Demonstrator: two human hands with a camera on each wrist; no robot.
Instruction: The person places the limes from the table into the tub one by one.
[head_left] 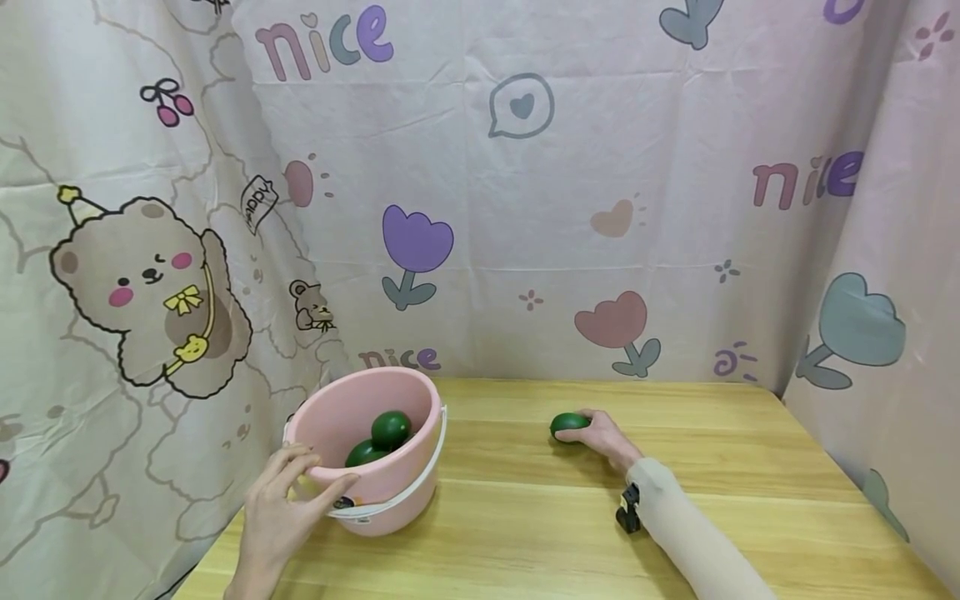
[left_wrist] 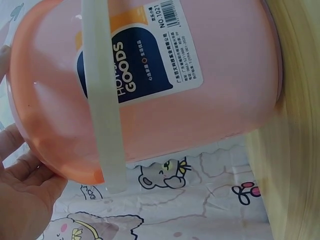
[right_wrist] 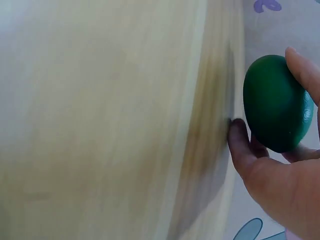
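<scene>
On the left of the head view stands a pink bucket [head_left: 382, 512], tilted a little, with a white handle hanging down its front. At least two dark green oval fruits [head_left: 391, 430] lie inside it; the bottom is partly hidden. My left hand [head_left: 277, 504] grips the near left part of the rim, its thumb along the outer wall. The left wrist view shows the left hand [left_wrist: 30, 192] at the bucket's edge. Farther right, my right hand [head_left: 606, 435] holds a smooth green oval fruit [right_wrist: 275, 102] between thumb and fingers, close to the tabletop.
The bucket stands on a light wooden table [head_left: 510, 533]. A printed curtain [head_left: 510, 192] hangs behind the table and along both sides. On the right wrist sits a small black device [head_left: 628, 510] below a pale sleeve [head_left: 690, 525]. A label [left_wrist: 145, 50] marks the bucket's wall.
</scene>
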